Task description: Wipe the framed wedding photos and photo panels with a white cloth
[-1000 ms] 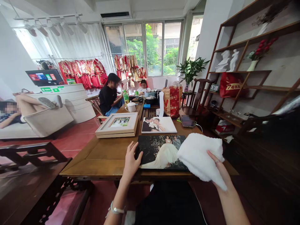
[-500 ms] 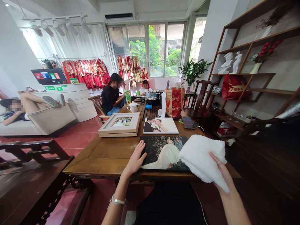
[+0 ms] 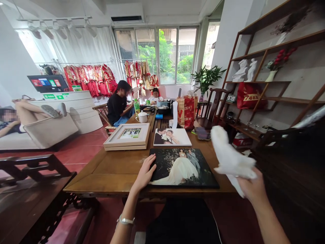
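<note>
A dark wedding photo board [image 3: 181,168] lies flat near the front edge of the wooden table [image 3: 116,171]. My left hand [image 3: 145,173] rests on the board's left edge, fingers stretched out flat. My right hand [image 3: 250,186] is raised off to the right of the board and grips a white cloth [image 3: 230,156], which hangs in the air clear of the picture. The whole photo surface shows.
Behind the board lie a white wedding photo [image 3: 172,137] and a stack of wooden picture frames [image 3: 128,135]. A red bag [image 3: 187,110], teapot [image 3: 142,117] and dishes sit farther back. Two people sit at the far end. Wooden chairs and shelves stand right, a bench left.
My right hand has lifted the white cloth off the photo board and swung it to the right, uncovering the board's right part. My left hand has stayed on the board's left edge.
</note>
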### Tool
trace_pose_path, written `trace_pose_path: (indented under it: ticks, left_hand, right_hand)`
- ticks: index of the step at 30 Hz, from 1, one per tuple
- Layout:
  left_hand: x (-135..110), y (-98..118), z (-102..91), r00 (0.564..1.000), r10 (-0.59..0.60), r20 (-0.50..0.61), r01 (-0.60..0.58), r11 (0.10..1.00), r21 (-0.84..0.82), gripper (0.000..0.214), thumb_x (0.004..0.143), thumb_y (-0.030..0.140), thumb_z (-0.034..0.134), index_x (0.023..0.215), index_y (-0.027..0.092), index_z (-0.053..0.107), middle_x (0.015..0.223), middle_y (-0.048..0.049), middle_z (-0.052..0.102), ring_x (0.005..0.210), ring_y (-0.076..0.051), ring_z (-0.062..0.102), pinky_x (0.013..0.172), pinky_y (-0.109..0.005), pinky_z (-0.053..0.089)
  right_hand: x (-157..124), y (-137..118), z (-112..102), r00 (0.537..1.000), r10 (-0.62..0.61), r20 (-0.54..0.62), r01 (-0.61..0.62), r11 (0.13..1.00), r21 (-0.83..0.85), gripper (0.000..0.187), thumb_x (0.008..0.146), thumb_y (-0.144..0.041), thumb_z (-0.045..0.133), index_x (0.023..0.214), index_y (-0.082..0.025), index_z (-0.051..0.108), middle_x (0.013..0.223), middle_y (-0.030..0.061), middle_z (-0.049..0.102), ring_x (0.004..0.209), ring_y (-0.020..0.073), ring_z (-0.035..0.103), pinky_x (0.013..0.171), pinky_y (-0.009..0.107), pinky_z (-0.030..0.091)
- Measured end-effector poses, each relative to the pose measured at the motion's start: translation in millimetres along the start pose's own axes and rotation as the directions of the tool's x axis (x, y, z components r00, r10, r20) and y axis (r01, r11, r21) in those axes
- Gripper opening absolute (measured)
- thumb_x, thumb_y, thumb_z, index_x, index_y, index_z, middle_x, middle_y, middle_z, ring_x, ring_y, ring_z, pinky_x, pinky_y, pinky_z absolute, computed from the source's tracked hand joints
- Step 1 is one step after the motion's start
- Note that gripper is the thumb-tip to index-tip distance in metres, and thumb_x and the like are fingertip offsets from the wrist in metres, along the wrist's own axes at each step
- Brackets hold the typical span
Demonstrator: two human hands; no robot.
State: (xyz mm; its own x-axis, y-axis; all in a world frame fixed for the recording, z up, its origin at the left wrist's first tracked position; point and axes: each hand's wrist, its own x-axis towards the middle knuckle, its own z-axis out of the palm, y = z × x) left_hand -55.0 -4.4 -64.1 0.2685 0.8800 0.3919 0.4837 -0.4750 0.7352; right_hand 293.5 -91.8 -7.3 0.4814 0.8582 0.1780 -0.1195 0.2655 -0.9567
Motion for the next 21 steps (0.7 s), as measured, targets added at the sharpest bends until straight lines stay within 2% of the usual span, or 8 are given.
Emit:
trace_pose_path:
  ticks: [2, 4, 5, 7, 10, 13, 18, 21]
  left_hand:
    - [0, 0, 1.0, 1.000, 0.007, -0.003, -0.007, 0.999, 0.033, 0.039, 0.089, 0.030, 0.040, 0.126, 0.024, 0.048, 0.140, -0.0050, 0.040, 0.132, -0.017, 0.031, 0.111, -0.041, 0.020]
    - [0, 0, 2.2, 1.000, 0.022, -0.006, -0.021, 0.997, 0.068, 0.039, 0.088, 0.029, 0.041, 0.126, 0.024, 0.047, 0.140, -0.0047, 0.040, 0.132, -0.018, 0.030, 0.111, -0.041, 0.021]
    - [0, 0, 2.6, 1.000, 0.030, -0.006, -0.030, 0.996, 0.084, 0.040, 0.087, 0.030, 0.043, 0.126, 0.024, 0.047, 0.140, -0.0048, 0.040, 0.132, -0.018, 0.030, 0.111, -0.042, 0.022]
    - [-1, 0, 2.6, 0.999, 0.046, 0.004, -0.046, 0.993, 0.106, 0.040, 0.086, 0.030, 0.045, 0.126, 0.024, 0.047, 0.140, -0.0054, 0.040, 0.132, -0.019, 0.030, 0.110, -0.042, 0.023]
    - [-1, 1, 1.5, 0.998, 0.060, 0.029, -0.063, 0.991, 0.116, 0.041, 0.086, 0.030, 0.045, 0.126, 0.023, 0.047, 0.140, -0.0070, 0.040, 0.132, -0.020, 0.030, 0.110, -0.042, 0.023]
    - [0, 0, 0.9, 0.998, 0.062, 0.033, -0.065, 0.991, 0.121, 0.041, 0.086, 0.030, 0.045, 0.126, 0.021, 0.047, 0.140, -0.0082, 0.040, 0.133, -0.020, 0.029, 0.110, -0.043, 0.022]
    - [0, 2, 4.4, 0.998, 0.054, 0.010, -0.055, 0.988, 0.147, 0.040, 0.087, 0.031, 0.044, 0.126, 0.022, 0.046, 0.140, -0.0081, 0.039, 0.132, -0.020, 0.029, 0.110, -0.043, 0.022]
    - [0, 3, 7.8, 0.999, 0.048, -0.019, -0.044, 0.984, 0.175, 0.041, 0.087, 0.030, 0.043, 0.126, 0.020, 0.047, 0.140, -0.0092, 0.039, 0.132, -0.022, 0.030, 0.110, -0.044, 0.023]
  right_hand:
    - [0, 1, 6, 0.929, -0.087, 0.358, 0.199, 0.937, -0.287, 0.055, 0.052, -0.001, 0.055, 0.098, -0.027, 0.068, 0.116, -0.0017, 0.063, 0.122, 0.0272, 0.045, 0.109, 0.046, 0.025]
    - [-1, 9, 15, 0.784, -0.099, 0.613, 0.449, 0.772, -0.449, 0.062, 0.051, -0.001, 0.048, 0.103, -0.029, 0.067, 0.116, -0.0026, 0.063, 0.122, 0.0262, 0.045, 0.111, 0.049, 0.018]
    - [0, 15, 19, 0.732, -0.089, 0.675, 0.535, 0.688, -0.490, 0.064, 0.052, -0.002, 0.046, 0.106, -0.029, 0.066, 0.118, -0.0021, 0.062, 0.122, 0.0257, 0.045, 0.111, 0.050, 0.017]
    - [4, 25, 28, 0.687, -0.086, 0.722, 0.642, 0.537, -0.547, 0.062, 0.053, -0.004, 0.046, 0.107, -0.027, 0.065, 0.124, 0.0010, 0.058, 0.125, 0.0261, 0.041, 0.110, 0.049, 0.018]
    - [20, 34, 43, 0.674, -0.052, 0.737, 0.694, 0.387, -0.607, 0.053, 0.057, -0.008, 0.048, 0.106, -0.021, 0.063, 0.134, 0.0062, 0.049, 0.130, 0.0273, 0.032, 0.109, 0.050, 0.018]
    - [44, 38, 62, 0.701, 0.030, 0.713, 0.671, 0.311, -0.673, 0.061, 0.061, -0.008, 0.045, 0.120, -0.017, 0.054, 0.137, 0.0087, 0.045, 0.131, 0.0263, 0.033, 0.108, 0.052, 0.015]
    - [74, 43, 89, 0.747, 0.064, 0.662, 0.625, 0.271, -0.732, 0.064, 0.067, -0.010, 0.042, 0.131, -0.016, 0.044, 0.136, 0.0093, 0.045, 0.130, 0.0254, 0.033, 0.108, 0.053, 0.013]
    - [63, 45, 89, 0.747, 0.054, 0.663, 0.627, 0.275, -0.729, 0.064, 0.066, -0.010, 0.041, 0.130, -0.015, 0.046, 0.135, 0.0096, 0.047, 0.130, 0.0239, 0.033, 0.109, 0.051, 0.012]
